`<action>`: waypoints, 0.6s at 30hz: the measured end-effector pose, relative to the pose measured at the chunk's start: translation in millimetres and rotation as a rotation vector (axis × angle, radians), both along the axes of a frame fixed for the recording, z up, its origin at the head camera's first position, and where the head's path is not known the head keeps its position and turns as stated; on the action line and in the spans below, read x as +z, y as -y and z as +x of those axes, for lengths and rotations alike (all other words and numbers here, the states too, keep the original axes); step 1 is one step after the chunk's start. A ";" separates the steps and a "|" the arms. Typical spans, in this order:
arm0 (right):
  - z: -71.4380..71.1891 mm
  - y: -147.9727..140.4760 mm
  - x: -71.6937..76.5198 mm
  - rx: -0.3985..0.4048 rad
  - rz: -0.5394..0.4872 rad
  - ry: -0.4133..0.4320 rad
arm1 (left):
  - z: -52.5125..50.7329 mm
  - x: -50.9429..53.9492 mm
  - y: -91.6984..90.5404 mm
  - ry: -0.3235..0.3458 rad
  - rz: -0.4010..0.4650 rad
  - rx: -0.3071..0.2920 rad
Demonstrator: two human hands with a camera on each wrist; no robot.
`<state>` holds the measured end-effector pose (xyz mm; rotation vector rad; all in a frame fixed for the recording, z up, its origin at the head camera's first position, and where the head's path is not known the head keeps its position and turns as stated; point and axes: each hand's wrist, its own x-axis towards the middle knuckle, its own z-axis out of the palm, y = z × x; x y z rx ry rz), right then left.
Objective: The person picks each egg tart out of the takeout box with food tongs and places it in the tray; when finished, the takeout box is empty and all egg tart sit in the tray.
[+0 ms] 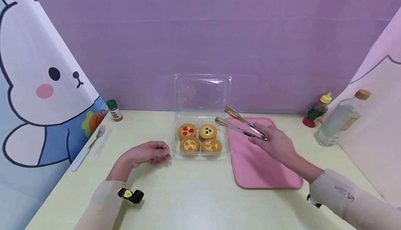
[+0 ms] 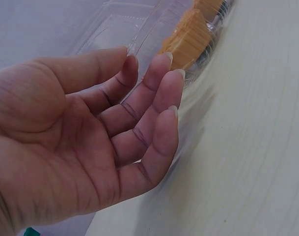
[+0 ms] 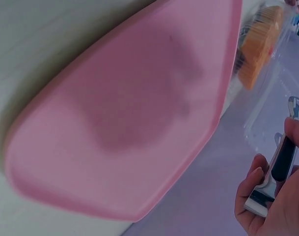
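A clear hinged plastic container (image 1: 200,156) stands with its lid (image 1: 203,96) raised at the back. Several egg tarts (image 1: 190,144) sit inside, one topped with red pieces and one with dark berries. At the container's left edge is my left hand (image 1: 150,153), whose thumb and index fingertips pinch the rim in the left wrist view while the other fingers curl loosely. My right hand (image 1: 275,143) grips metal tongs (image 1: 241,124) above a pink tray (image 1: 266,174). The tong tips are spread apart, hold nothing, and point toward the container.
To the left lie a fork (image 1: 86,155) and a clear plastic utensil (image 1: 102,143), with a green-capped spice jar (image 1: 114,110) behind them. A sauce bottle (image 1: 317,110) and a large corked bottle (image 1: 341,118) stand at the right. A purple backdrop (image 1: 200,42) closes off the table's back.
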<state>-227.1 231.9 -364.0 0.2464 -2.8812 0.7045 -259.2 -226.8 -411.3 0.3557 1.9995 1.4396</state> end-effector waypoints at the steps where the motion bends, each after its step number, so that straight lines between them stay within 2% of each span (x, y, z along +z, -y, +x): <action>1: -0.9 2.7 -0.5 0.005 -0.007 0.003 | 0.1 0.0 -0.1 0.001 -0.001 0.000; 9: -7.1 24.7 -3.9 0.057 -0.034 0.020 | 0.9 1.3 -0.3 -0.001 -0.002 0.003; 15: -13.8 42.3 -8.2 0.103 0.005 -0.001 | 1.0 1.4 -0.9 -0.002 -0.003 0.004; 18: -16.8 51.6 -9.0 0.105 0.010 0.022 | 1.1 1.3 -1.2 -0.001 -0.004 0.005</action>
